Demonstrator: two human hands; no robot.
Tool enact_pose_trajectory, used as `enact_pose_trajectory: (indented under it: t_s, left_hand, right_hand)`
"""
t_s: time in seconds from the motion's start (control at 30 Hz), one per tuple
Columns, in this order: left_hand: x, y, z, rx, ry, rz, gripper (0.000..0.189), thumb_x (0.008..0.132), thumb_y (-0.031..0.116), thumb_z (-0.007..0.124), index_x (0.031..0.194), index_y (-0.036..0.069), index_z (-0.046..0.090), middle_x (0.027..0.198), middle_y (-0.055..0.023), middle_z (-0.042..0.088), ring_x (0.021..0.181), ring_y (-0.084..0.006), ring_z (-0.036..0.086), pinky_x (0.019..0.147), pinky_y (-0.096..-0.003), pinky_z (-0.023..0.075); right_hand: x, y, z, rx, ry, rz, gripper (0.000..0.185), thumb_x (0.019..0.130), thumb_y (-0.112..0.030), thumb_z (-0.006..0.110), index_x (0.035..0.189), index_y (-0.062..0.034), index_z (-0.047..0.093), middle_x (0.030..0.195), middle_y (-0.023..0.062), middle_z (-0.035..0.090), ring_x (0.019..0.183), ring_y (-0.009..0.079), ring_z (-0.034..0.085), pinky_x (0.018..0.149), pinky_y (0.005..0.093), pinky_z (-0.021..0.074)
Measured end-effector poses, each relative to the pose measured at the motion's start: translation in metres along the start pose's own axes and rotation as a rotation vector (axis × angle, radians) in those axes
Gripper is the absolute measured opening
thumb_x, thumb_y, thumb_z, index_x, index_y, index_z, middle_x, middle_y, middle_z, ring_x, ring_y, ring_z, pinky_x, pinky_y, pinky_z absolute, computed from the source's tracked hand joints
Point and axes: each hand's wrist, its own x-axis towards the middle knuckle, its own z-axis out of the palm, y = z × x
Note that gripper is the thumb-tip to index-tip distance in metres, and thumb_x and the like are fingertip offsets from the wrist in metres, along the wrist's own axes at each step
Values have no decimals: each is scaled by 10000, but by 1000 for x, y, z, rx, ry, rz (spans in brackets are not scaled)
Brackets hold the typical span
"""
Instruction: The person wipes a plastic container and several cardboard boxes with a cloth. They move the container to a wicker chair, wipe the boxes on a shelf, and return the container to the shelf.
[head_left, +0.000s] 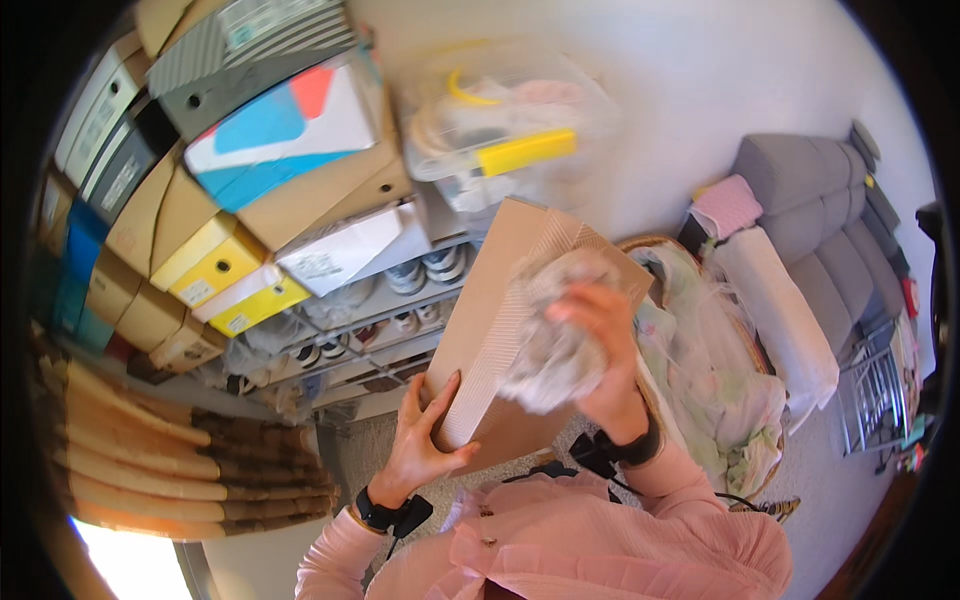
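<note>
A brown cardboard shoebox (484, 315) with a pattern of fine pale lines is held tilted in front of my chest. My left hand (420, 435) grips its near left edge, thumb on one face and fingers on another. In my right hand (604, 352) is a crumpled whitish cloth (559, 352), pressed to or just over the box's patterned face; blur hides whether it touches. The cloth covers part of that face. Both wrists wear black bands with small devices attached.
Stacked shoeboxes (292, 142) top a metal shoe rack (360, 307) at the left. Beside them sits a clear plastic bin (517, 112) with a yellow latch. To the right are a wicker basket (757, 337) of fabric and a grey sofa (810, 195). A brown curtain (150, 450) hangs lower left.
</note>
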Motion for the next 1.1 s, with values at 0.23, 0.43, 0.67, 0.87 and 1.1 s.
enact_pose_trajectory:
  t_s: [0.23, 0.43, 0.67, 0.87, 1.1]
  left_hand:
    - [-77, -45, -39, -197, 281, -88, 915, 588, 384, 807, 1402, 76, 525, 1448, -336, 339, 1337, -449, 398, 1106, -483, 330]
    - [-144, -53, -71, -154, 466, -195, 957, 611, 473, 811, 1403, 33, 504, 1441, -315, 353, 1356, -418, 391, 1106, -459, 331]
    - [-215, -58, -83, -302, 721, -284, 1036, 650, 571, 822, 1427, -6, 453, 1484, -262, 329, 1403, -352, 334, 1126, -450, 295]
    - [-257, -61, -86, -495, 960, -302, 1128, 711, 561, 815, 1497, -59, 293, 1536, -197, 288, 1425, -297, 299, 1150, -422, 266]
    - [-293, -46, -108, -467, 1142, -260, 1176, 723, 519, 834, 1537, -33, 190, 1463, -153, 416, 1336, -251, 429, 1102, -406, 356]
  right_hand:
    - [-33, -66, 86, 193, -462, -392, 476, 666, -294, 749, 1138, -278, 692, 1165, -66, 633, 996, 189, 545, 799, 413, 362]
    - [-43, -90, 136, 260, -448, -516, 358, 736, -269, 665, 1092, -286, 694, 1093, -56, 637, 984, 199, 561, 795, 438, 392]
    - [10, -83, 194, 368, -148, -11, 685, 501, 25, 816, 1153, -104, 649, 1188, 143, 617, 1130, 356, 557, 984, 432, 429]
    - [-58, -152, 213, 433, -613, -335, 805, 532, -199, 845, 1301, -184, 607, 1270, 123, 556, 1137, 358, 542, 923, 475, 421]
    - [-86, -185, 241, 649, -764, -606, 623, 558, -169, 799, 1165, -192, 665, 1185, 62, 606, 1087, 278, 555, 875, 445, 398]
